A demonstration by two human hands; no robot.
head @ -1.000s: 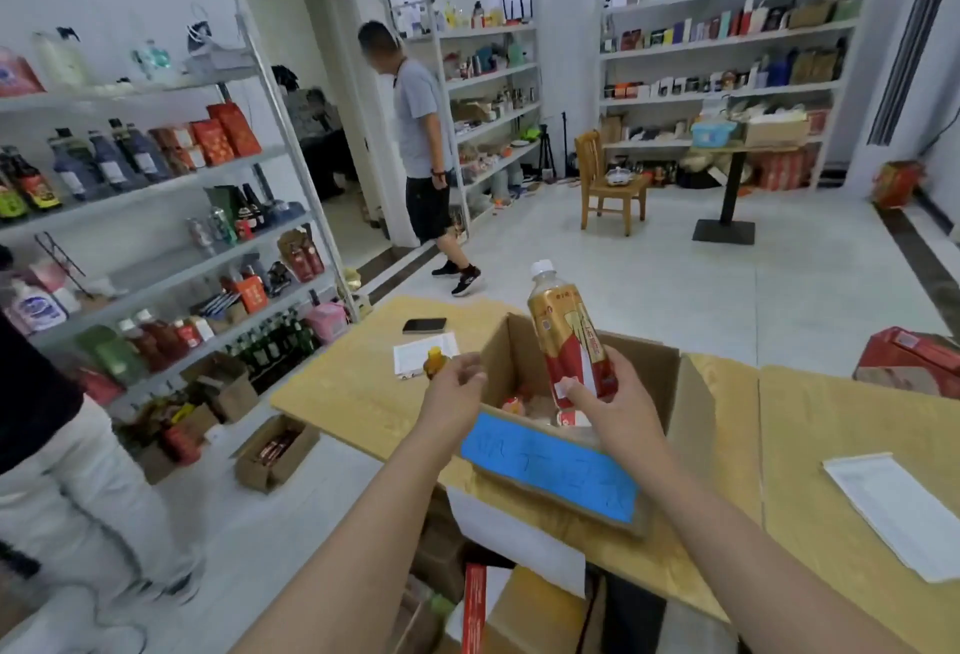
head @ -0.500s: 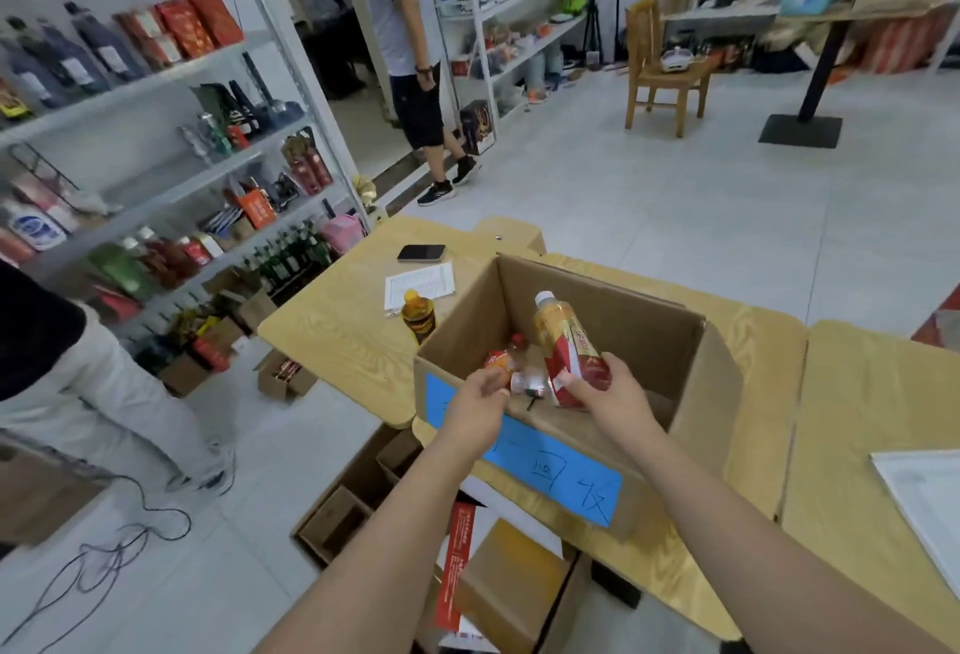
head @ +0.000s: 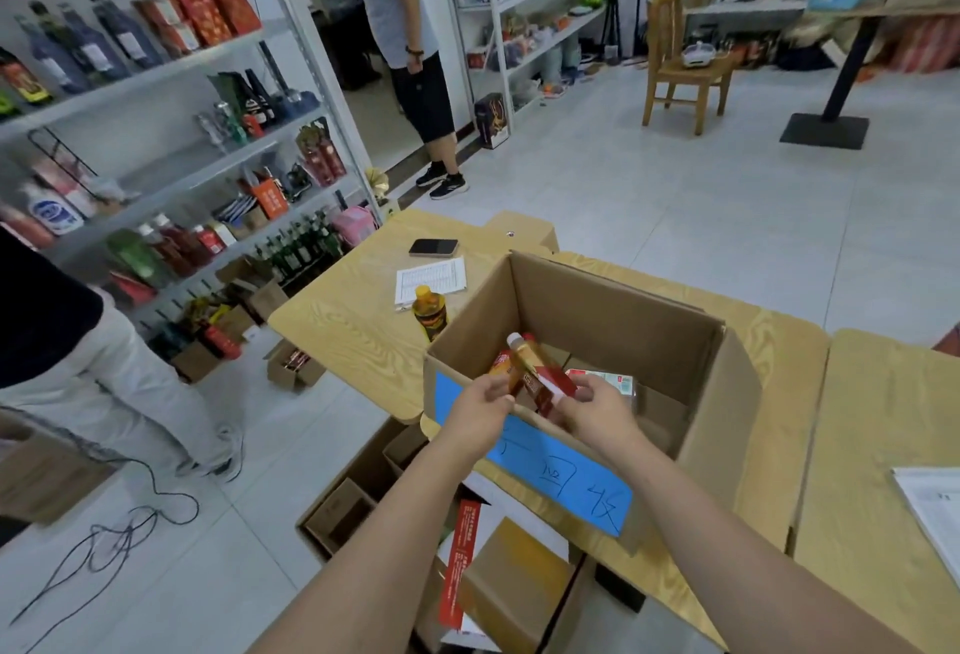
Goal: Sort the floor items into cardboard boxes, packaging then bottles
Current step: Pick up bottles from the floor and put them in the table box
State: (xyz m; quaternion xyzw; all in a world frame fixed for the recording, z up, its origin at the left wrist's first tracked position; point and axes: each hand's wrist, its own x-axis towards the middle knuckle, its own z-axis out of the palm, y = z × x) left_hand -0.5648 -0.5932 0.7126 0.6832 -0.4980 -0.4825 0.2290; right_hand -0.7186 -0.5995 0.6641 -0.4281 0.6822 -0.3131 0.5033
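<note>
Red-and-gold label wrap shows between the right hand's fingers (head: 582, 393), which are curled shut around the lower body of the bottle (head: 535, 373); the right hand (head: 597, 412) has it tilted, white cap pointing up and to the left, over the near wall of the cardboard box (head: 727, 393). A second ago that bottle stood upright well above the box rim; half a second ago it was already dipping inside, and now it leans lower still and further over, so the drop into the box looks nearly complete. The left hand (head: 480, 406) has come off the box's near edge and sits just beside the bottle's left side, fingers partly closed; whether they touch the bottle or the smaller orange bottle (head: 501, 365) behind them cannot be told. Inside the box, a flat packet (head: 608, 383) lies on the bottom to the right of the hands. The box stands at the near edge of the wooden counter (head: 353, 336), its blue label (head: 561, 477) facing the person. Just beside the box's left wall an amber bottle (head: 430, 313) stands on the counter, not yet packed, with a paper sheet (head: 431, 279) and a phone (head: 434, 247) towards the far edge. Judging by this, the bottle stage is under way, with at least that one left to go.
</note>
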